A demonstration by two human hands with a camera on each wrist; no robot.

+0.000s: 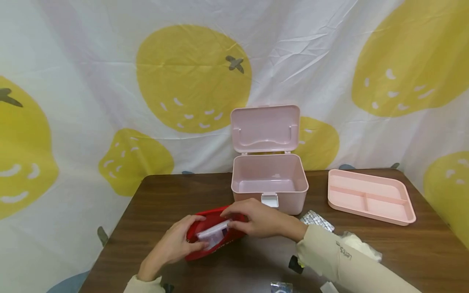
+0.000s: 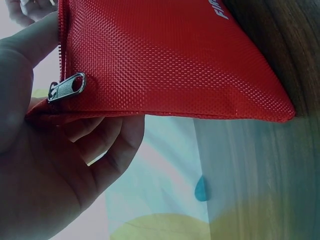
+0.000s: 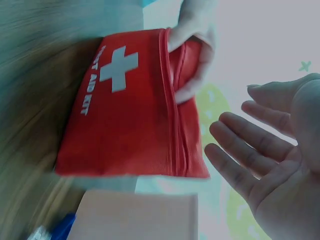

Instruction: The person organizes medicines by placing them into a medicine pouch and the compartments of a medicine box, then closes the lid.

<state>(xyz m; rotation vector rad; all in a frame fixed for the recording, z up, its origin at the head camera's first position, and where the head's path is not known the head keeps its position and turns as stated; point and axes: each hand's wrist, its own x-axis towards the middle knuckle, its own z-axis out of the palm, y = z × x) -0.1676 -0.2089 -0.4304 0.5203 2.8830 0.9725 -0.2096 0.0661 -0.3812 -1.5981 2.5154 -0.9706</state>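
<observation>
A red first aid pouch [image 1: 216, 213] with a white cross [image 3: 118, 69] stands on the table, its zipped mouth spread apart. At the pouch's left end, my left hand [image 1: 176, 240] grips it, the fingers behind the fabric in the left wrist view and the metal zipper pull [image 2: 67, 87] beside them. A white packet in clear wrapping [image 1: 214, 235] shows inside the mouth. My right hand [image 1: 258, 219] is above the right end of the pouch. In the right wrist view, its fingers [image 3: 250, 145] are extended, apart from the pouch, with nothing between them.
Behind the pouch stands a pink box [image 1: 269, 175] with its lid raised. A pink divided tray [image 1: 366, 197] lies at the right. Near my right forearm are a silvery blister pack [image 1: 316, 221], a white wrapped bundle [image 1: 360, 246] and a small dark item [image 1: 295, 264].
</observation>
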